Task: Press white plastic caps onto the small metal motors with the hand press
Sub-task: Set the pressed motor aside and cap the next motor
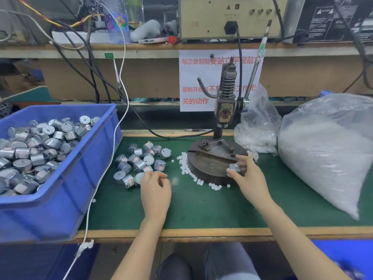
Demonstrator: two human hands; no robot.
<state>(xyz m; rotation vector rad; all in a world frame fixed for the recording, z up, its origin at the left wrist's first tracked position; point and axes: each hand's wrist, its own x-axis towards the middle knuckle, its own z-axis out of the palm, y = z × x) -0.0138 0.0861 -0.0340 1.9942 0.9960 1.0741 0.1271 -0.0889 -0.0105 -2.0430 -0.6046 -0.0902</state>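
The hand press [224, 110] stands on a round metal base [207, 162] at the middle of the green mat, its lever [256, 65] tilted up to the right. My right hand [248, 176] holds a small metal motor [235, 167] at the front right of the base. My left hand [155, 190] rests with curled fingers at the near edge of a pile of loose motors [141, 160]; what its fingertips pinch is hidden. White plastic caps [187, 168] lie scattered along the base's left and front rim.
A blue bin [66, 178] full of motors fills the left side. Two clear bags of white caps, a small bag [258, 128] and a big bag [327, 150], sit at the right. White and black cables cross the mat's left part. A wooden edge [201, 232] borders the bench front.
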